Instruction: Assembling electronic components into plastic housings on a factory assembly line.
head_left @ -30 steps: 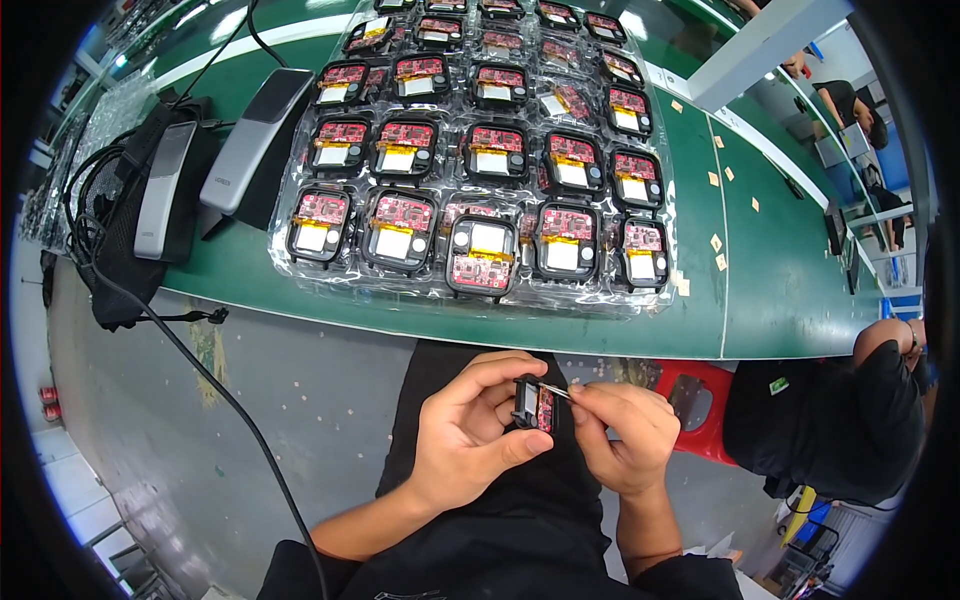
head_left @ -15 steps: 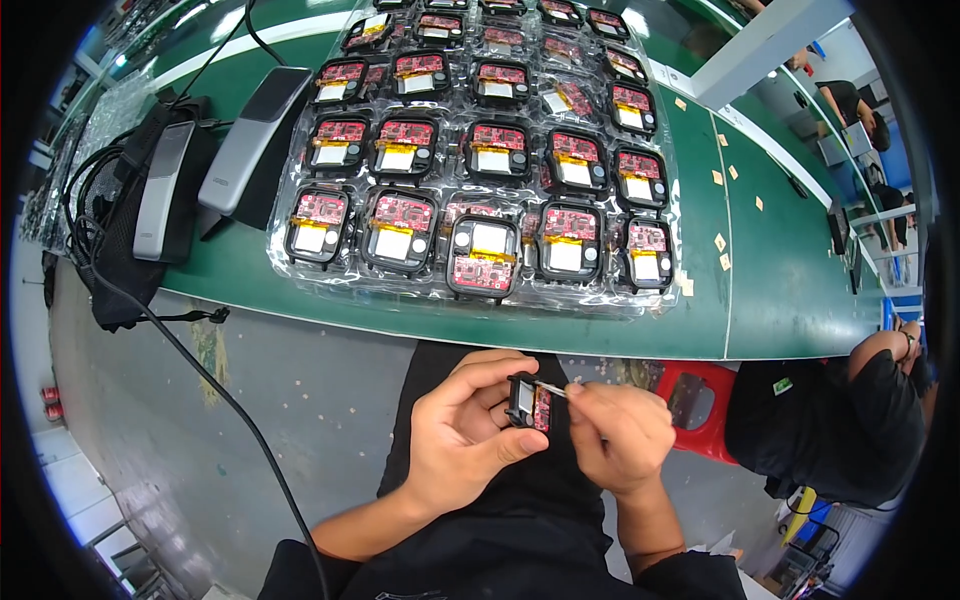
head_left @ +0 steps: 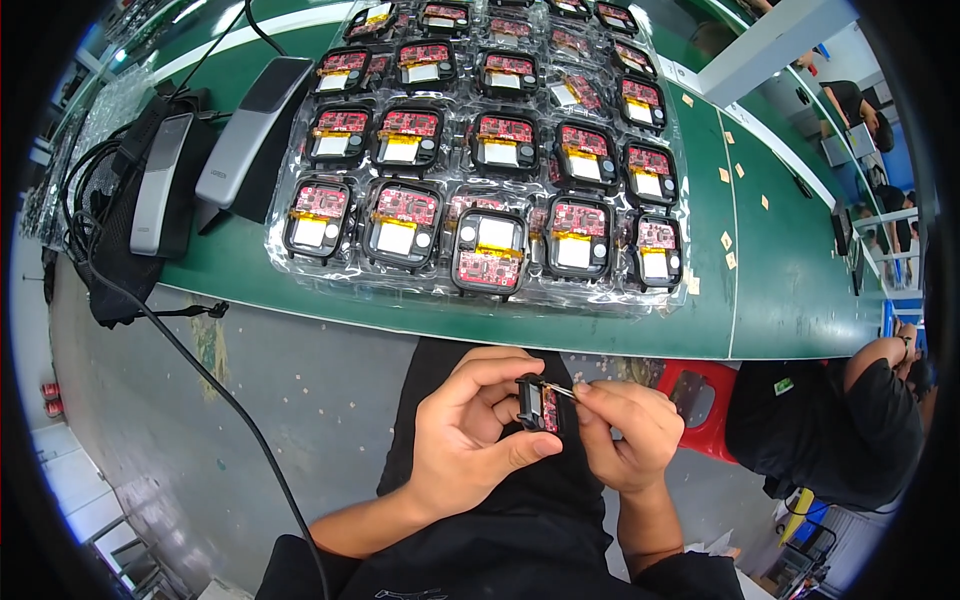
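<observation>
Left hand closed around small black module with red circuit board, held over lap below green bench. Right hand pinching thin yellow strip at its top. Light, rigid, likely fragile: best gripped by housing edges.

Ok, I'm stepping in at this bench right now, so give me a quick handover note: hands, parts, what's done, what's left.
Left hand: grips a small black module with a red board, held over the lap.
Right hand: pinches a thin strip at the module's top edge.
On the green table: clear tray with rows of like modules, boards face up.
Done: cannot tell which tray units are finished.
Left: the unit in hand is not yet back in the tray.
</observation>
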`<action>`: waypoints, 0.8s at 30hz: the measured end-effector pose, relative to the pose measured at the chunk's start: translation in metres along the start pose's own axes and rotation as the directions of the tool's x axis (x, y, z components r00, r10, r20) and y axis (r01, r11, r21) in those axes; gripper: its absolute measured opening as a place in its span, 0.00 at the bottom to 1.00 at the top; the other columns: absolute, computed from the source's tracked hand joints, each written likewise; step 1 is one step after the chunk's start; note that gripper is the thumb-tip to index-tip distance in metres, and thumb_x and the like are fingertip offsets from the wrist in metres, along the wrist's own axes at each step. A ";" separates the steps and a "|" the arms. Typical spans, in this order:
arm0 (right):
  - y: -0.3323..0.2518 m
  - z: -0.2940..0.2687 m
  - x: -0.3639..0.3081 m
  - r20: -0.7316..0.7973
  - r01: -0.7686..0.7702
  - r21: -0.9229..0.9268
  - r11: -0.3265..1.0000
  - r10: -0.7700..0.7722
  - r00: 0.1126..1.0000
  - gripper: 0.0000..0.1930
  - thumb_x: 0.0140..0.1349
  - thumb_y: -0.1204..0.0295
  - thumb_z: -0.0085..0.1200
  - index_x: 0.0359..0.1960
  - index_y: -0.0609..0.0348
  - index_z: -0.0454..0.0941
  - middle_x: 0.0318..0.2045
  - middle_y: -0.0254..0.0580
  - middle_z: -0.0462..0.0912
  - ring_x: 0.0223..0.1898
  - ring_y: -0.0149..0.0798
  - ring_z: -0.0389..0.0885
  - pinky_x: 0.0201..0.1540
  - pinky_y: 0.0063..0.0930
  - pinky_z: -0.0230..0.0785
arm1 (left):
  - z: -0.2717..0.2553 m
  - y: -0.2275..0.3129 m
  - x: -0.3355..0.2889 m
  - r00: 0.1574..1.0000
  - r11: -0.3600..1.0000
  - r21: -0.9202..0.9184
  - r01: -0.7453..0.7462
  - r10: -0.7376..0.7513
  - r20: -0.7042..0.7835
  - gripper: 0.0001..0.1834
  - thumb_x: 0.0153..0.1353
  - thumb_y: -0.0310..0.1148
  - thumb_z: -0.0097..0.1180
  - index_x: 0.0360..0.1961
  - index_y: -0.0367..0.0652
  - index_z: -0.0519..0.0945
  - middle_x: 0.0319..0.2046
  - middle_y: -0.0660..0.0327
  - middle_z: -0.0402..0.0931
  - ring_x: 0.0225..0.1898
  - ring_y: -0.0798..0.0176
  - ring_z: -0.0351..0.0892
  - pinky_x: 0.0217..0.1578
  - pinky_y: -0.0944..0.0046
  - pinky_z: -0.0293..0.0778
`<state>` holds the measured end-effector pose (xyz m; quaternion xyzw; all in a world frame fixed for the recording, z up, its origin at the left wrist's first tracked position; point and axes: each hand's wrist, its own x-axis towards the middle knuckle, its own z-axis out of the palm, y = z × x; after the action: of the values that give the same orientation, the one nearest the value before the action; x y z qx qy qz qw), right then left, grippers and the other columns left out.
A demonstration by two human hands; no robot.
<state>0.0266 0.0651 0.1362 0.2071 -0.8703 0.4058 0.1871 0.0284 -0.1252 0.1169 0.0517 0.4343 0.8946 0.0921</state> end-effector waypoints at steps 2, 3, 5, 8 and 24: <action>0.001 0.002 0.001 -0.006 0.013 0.003 1.000 -0.013 1.000 0.14 0.51 0.84 0.67 0.41 0.63 0.86 0.30 0.44 0.87 0.22 0.38 0.83 0.25 0.27 0.74 | 0.000 0.000 0.000 1.000 1.000 0.002 0.002 -0.002 -0.004 0.32 0.55 0.17 0.74 0.60 0.30 0.75 0.60 0.55 0.68 0.59 0.62 0.76 0.58 0.61 0.79; 0.000 0.003 0.000 -0.005 0.012 0.003 1.000 -0.012 1.000 0.14 0.51 0.84 0.67 0.41 0.63 0.86 0.30 0.44 0.87 0.22 0.38 0.83 0.25 0.27 0.74 | 0.000 0.000 0.000 1.000 1.000 0.012 -0.005 0.005 -0.001 0.32 0.55 0.17 0.74 0.60 0.30 0.75 0.60 0.55 0.68 0.59 0.62 0.76 0.57 0.62 0.79; -0.001 0.005 -0.003 -0.026 0.007 -0.005 1.000 -0.008 1.000 0.14 0.51 0.84 0.67 0.42 0.63 0.86 0.30 0.45 0.87 0.23 0.38 0.83 0.25 0.27 0.74 | 0.000 0.001 0.000 1.000 1.000 0.022 -0.010 0.010 0.001 0.31 0.55 0.17 0.74 0.61 0.30 0.75 0.60 0.54 0.68 0.59 0.62 0.77 0.56 0.62 0.80; -0.002 0.007 -0.005 -0.036 0.007 -0.026 1.000 -0.008 0.999 0.14 0.52 0.83 0.67 0.42 0.64 0.86 0.30 0.45 0.86 0.22 0.38 0.83 0.25 0.26 0.73 | 0.003 0.001 -0.001 1.000 1.000 0.007 0.017 -0.017 -0.010 0.31 0.55 0.16 0.73 0.61 0.29 0.75 0.60 0.54 0.68 0.57 0.62 0.78 0.54 0.63 0.82; -0.007 0.003 -0.006 -0.058 0.015 -0.149 0.989 -0.024 0.998 0.16 0.47 0.82 0.68 0.41 0.63 0.87 0.30 0.42 0.85 0.19 0.35 0.78 0.22 0.26 0.70 | 0.005 -0.002 0.000 0.999 0.995 0.090 -0.033 0.036 -0.031 0.31 0.55 0.17 0.74 0.60 0.30 0.75 0.59 0.54 0.69 0.56 0.62 0.79 0.49 0.65 0.83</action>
<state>0.0347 0.0599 0.1360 0.1888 -0.8901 0.3438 0.2319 0.0299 -0.1196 0.1184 0.0486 0.4743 0.8764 0.0672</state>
